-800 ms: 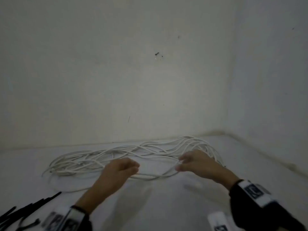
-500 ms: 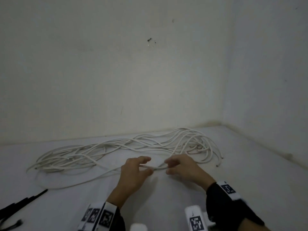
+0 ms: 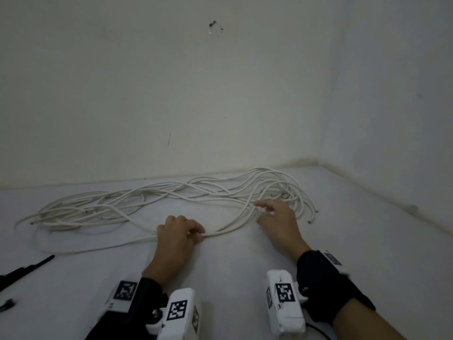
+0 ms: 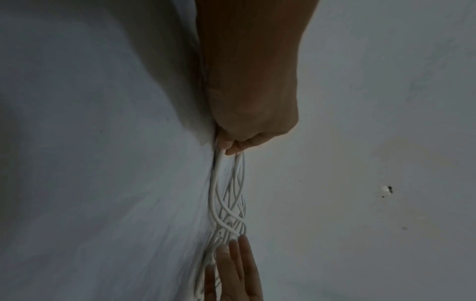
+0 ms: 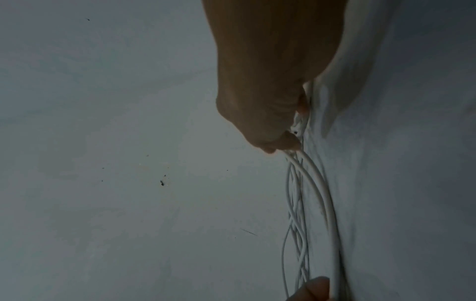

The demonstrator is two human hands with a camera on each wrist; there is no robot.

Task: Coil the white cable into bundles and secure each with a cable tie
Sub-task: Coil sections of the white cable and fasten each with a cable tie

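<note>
The white cable (image 3: 137, 204) lies in long loose loops across the white surface, along the foot of the wall. My left hand (image 3: 180, 233) is at the near side of the pile and pinches two strands at its fingertips (image 4: 229, 147). My right hand (image 3: 278, 220) is further right at the cable's right end. Its thumb and forefinger (image 3: 257, 205) close round the strands that run over from the left hand. In the right wrist view the right hand's fingers (image 5: 283, 142) curl on the cable (image 5: 322, 193). Black cable ties (image 3: 27, 268) lie at the near left.
A pale wall (image 3: 220, 94) stands right behind the cable, and a second wall (image 3: 392, 106) closes the corner on the right. Loose cable ends (image 3: 315, 212) stick out past the right hand. One more black tie (image 3: 7, 304) lies at the left edge.
Half a second ago the two hands were close together on the strand. Now the right hand has slid away to the right along the cable, while the left hand keeps its pinch.
</note>
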